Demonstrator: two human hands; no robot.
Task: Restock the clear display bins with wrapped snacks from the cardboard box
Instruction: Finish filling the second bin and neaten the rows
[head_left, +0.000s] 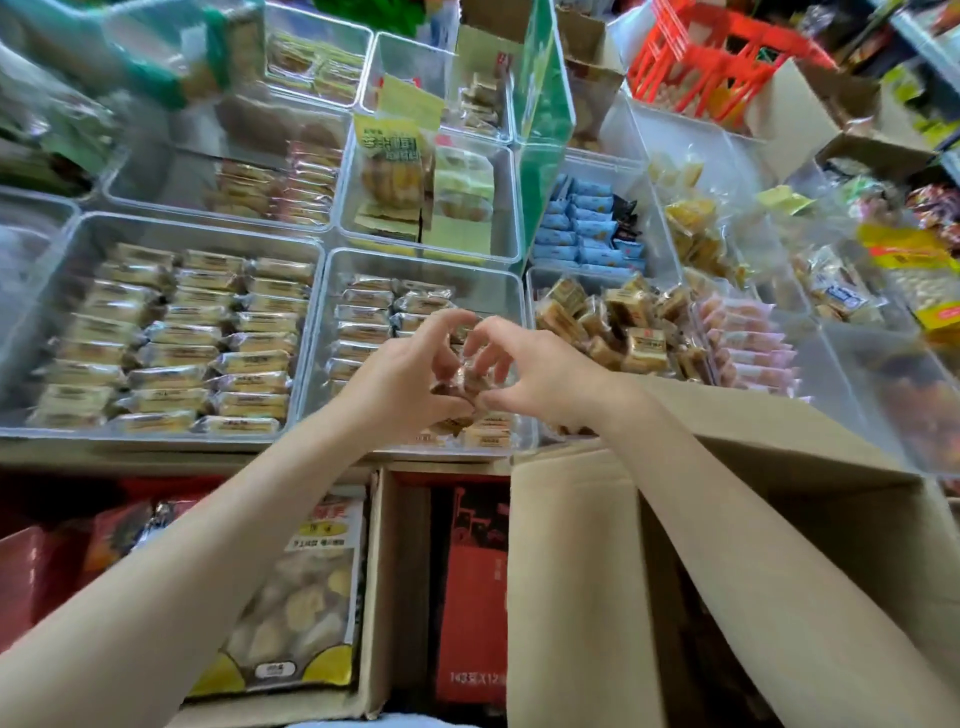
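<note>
Both hands meet over the middle bin, a clear tub in the front row of the display. The left hand and right hand have curled fingers pinching a small clump of wrapped snacks between them, held just above the packets already lying in that bin. The clump is blurred, so how many packets it holds cannot be told.

Inside the middle bin, packets lie in neat rows along its left side. The left bin, touching it, is filled with three tidy columns of pale yellow packets. To the right, another bin holds a loose heap of brown square snacks, with pink packets just beside them.

Behind the front row stand more clear bins: one with two tall cookie packs, one with blue packets. A red crate sits at the far back.

The cardboard box stands open in the lower right, under the right forearm, its flap raised toward the bins. Left of it, a second carton holds a bag of round yellow snacks and a red pack
</note>
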